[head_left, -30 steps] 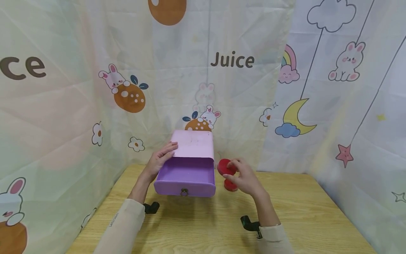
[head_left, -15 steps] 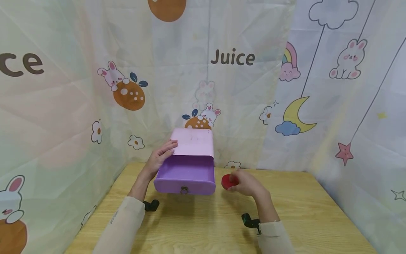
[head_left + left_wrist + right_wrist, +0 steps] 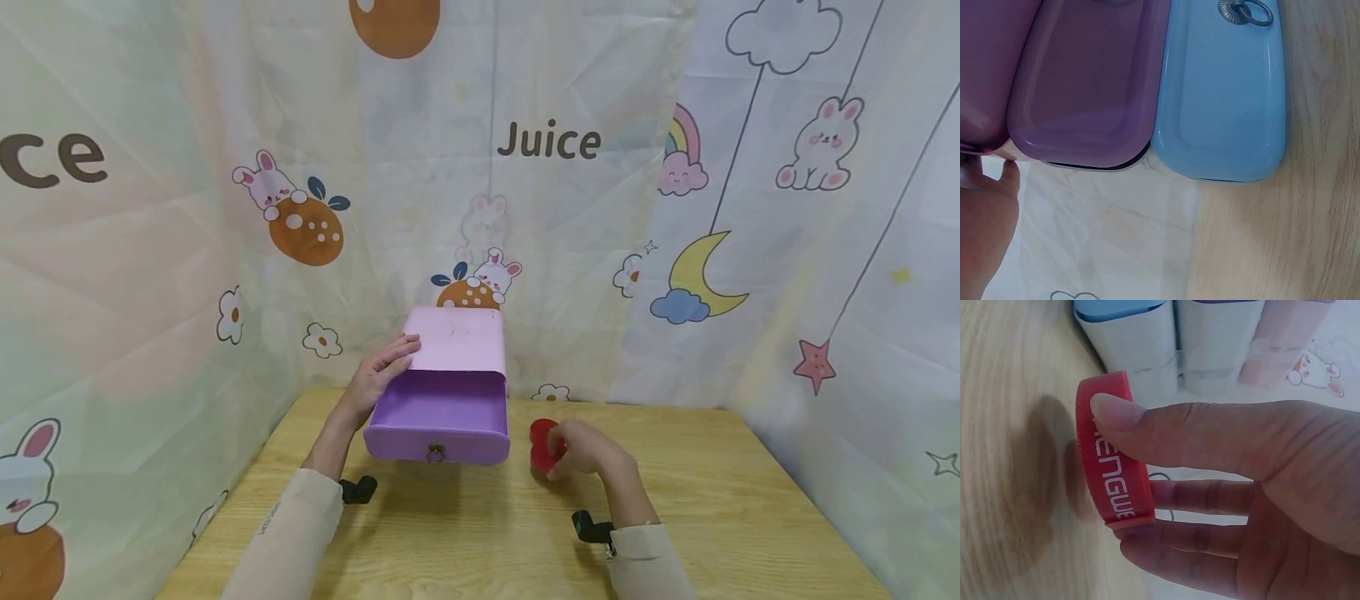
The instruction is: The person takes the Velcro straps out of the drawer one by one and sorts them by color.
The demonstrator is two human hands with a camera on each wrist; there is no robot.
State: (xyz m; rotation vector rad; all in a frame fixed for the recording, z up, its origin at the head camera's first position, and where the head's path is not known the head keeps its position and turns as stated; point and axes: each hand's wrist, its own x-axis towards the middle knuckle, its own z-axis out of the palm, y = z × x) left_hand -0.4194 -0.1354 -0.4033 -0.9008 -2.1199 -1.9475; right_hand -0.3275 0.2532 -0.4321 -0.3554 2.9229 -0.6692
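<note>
Head view: a left hand rests on the drawer unit; a right hand pinches a red roll to the unit's right.

At the unit's upper left edge, the left hand's fingers lie extended over the top, thumb slightly apart. The right thumb presses the roll's white-lettered side, other fingers opposite; whether the roll touches the tabletop I cannot tell. Beyond it, also right of the unit, shows a red shape, possibly separate. The unit's top drawer stands out toward the person; beneath it are a purple front and a blue front.
</note>
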